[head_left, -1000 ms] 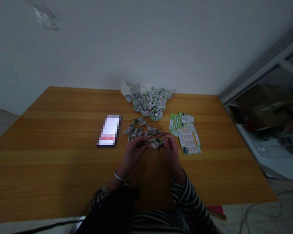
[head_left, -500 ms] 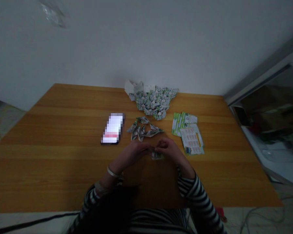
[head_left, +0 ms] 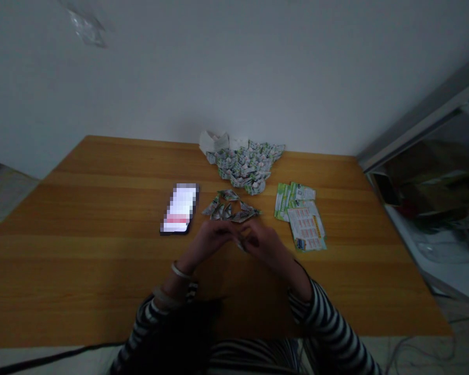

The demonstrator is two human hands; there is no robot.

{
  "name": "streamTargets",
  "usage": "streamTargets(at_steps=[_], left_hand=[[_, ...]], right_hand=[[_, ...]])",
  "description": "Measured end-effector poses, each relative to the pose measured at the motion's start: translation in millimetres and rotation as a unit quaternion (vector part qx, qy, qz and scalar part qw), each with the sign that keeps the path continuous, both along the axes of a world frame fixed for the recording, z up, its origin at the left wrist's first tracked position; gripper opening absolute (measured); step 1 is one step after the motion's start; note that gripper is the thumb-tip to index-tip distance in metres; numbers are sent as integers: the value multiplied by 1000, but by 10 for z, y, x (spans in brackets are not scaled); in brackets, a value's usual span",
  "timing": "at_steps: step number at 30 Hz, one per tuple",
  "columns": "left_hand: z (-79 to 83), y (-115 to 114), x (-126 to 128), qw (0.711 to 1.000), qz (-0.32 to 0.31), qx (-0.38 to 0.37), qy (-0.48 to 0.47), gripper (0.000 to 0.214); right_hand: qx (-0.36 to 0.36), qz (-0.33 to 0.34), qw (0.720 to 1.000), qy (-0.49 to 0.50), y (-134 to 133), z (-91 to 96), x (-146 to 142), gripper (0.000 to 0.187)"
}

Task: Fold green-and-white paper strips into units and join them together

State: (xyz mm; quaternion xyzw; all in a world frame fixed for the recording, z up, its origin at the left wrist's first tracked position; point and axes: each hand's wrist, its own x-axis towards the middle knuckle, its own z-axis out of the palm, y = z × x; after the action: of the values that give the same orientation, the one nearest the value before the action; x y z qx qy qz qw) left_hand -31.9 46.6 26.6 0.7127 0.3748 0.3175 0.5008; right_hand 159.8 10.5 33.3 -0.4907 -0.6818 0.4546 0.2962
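Observation:
My left hand (head_left: 208, 240) and my right hand (head_left: 262, 245) meet over the middle of the wooden table (head_left: 82, 229), fingers pinched together on a small folded paper piece (head_left: 241, 244) that is mostly hidden between them. Just beyond my fingers lie several small folded paper triangles (head_left: 230, 208). Farther back, against the wall, sits a larger pile of folded paper pieces (head_left: 247, 161). A silver bracelet circles my left wrist, and both arms wear striped sleeves.
A lit phone (head_left: 180, 208) lies flat to the left of the triangles. A stack of green printed leaflets (head_left: 301, 216) lies to the right. A glass-fronted cabinet (head_left: 433, 177) stands past the table's right edge. A cable runs along the floor at the front left.
My hands drew closer together and closed over the folded piece, which showed between my fingers earlier and is now nearly covered. The view shifted slightly.

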Motion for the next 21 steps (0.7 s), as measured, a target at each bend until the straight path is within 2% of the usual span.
streamTargets(at_steps=[2, 5, 9, 11, 13, 16, 18, 21], left_hand=[[-54, 2, 19, 999, 48, -10, -23, 7], [-78, -2, 38, 994, 101, -14, -37, 8], [-13, -27, 76, 988, 148, -9, -50, 9], [29, -60, 129, 983, 171, -16, -61, 9], [50, -107, 207, 975, 208, -27, -78, 10], [25, -184, 329, 952, 282, -47, -111, 10], [-16, -219, 381, 937, 313, -67, -141, 11], [-56, -232, 388, 925, 329, -92, -167, 14]], right_hand=[[30, -39, 999, 2, -35, 34, -31, 20], [16, -81, 994, 77, -62, 26, -4, 11], [-4, -95, 990, 105, -109, -10, 32, 23], [7, -147, 985, 86, -142, -25, -14, 24], [8, -221, 970, 102, -163, -40, -94, 24], [-29, -304, 931, 201, -154, -76, -207, 21], [-55, -329, 909, 248, -130, -110, -239, 31], [-64, -313, 913, 253, -100, -152, -210, 35]])
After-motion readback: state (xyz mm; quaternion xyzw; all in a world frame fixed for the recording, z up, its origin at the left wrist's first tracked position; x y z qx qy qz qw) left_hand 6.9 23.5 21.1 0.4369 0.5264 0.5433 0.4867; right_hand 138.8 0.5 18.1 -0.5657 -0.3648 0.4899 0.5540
